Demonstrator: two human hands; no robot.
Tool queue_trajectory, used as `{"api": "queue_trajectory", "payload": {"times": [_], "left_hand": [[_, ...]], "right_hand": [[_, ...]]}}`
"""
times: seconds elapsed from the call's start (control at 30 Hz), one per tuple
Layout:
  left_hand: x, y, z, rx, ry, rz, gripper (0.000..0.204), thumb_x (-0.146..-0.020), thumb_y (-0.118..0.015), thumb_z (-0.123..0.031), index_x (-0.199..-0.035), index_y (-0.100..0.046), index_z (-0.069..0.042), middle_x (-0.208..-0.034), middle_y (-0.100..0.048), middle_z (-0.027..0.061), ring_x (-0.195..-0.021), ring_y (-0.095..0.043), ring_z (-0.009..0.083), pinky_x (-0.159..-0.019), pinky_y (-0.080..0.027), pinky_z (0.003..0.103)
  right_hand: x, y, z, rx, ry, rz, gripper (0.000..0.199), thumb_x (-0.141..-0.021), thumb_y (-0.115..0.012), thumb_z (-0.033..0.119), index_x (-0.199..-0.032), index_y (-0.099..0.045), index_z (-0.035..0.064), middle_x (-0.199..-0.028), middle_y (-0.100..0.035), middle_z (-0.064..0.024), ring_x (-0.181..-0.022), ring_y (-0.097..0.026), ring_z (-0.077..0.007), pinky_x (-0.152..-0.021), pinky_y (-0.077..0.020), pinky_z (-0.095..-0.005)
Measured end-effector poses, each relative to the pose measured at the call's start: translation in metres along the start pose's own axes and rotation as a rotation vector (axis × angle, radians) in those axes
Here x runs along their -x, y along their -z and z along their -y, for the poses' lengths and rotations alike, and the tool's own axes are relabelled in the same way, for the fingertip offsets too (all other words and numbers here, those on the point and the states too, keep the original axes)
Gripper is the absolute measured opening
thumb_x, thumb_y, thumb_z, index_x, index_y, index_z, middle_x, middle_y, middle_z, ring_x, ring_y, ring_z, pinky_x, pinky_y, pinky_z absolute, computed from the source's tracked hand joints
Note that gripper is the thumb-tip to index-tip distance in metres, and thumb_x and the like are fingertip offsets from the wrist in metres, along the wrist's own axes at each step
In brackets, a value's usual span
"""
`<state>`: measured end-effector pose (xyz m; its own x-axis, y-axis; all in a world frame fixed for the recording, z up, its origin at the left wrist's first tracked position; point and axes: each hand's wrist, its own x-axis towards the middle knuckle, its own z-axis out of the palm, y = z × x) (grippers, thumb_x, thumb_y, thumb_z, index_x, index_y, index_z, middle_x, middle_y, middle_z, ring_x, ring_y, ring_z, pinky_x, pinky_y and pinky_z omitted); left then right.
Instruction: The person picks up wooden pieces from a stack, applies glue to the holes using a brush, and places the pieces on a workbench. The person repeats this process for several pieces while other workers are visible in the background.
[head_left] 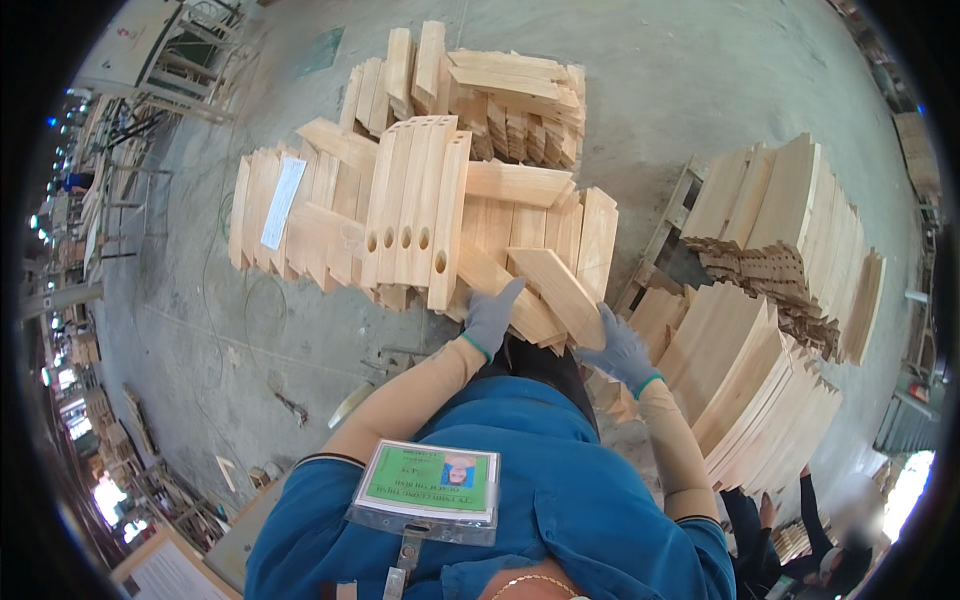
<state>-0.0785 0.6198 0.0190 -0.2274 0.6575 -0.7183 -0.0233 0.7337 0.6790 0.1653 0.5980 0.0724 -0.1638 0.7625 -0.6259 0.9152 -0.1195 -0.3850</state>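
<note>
A pale loose board (560,292) lies aslant over the near right corner of a wide stack of boards (490,225), its lower end toward the near edge. The gloved left hand (490,318) is at that edge, left of the loose board, partly open with the thumb spread; whether it has hold of any wood cannot be told. The gloved right hand (618,352) is half open at the loose board's lower end, fingers along its right side; how firmly it grips cannot be told. Left of these, drilled boards (415,200) lie side by side on the stack, and a paper sheet (284,203) rests near its left edge. More boards (515,75) are piled beyond the far edge, and two piles (740,350) stand to the right on the concrete floor (660,90).
</note>
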Motion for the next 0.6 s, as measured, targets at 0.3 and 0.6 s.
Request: {"api": "queue_trajectory", "payload": {"times": [0.3,0.6], "left_hand": [[0.015,0.003,-0.022,-0.034,0.063,-0.091,0.078,-0.073,-0.076,-0.044,-0.123,-0.04,0.005,-0.114,-0.059,0.0209,-0.105,-0.061,0.0291,-0.088,-0.05,0.036],[0.074,0.069,-0.059,-0.268,-0.496,-0.331,0.061,-0.084,-0.069,-0.033,-0.131,-0.05,0.0,-0.119,-0.059,0.0195,-0.109,-0.058,0.0289,-0.091,-0.047,0.036]], "right_hand": [[-0.017,0.045,-0.021,-0.269,0.256,-0.013,0.066,-0.072,-0.075,0.041,-0.122,-0.053,0.0031,-0.103,-0.063,-0.0183,-0.099,-0.062,-0.0311,-0.082,-0.0489,-0.0396],[-0.09,0.026,0.096,-0.851,0.232,-0.157,0.045,-0.081,-0.069,0.032,-0.109,-0.055,-0.0002,-0.096,-0.065,-0.0189,-0.086,-0.065,-0.0279,-0.076,-0.0503,-0.0368]]}}
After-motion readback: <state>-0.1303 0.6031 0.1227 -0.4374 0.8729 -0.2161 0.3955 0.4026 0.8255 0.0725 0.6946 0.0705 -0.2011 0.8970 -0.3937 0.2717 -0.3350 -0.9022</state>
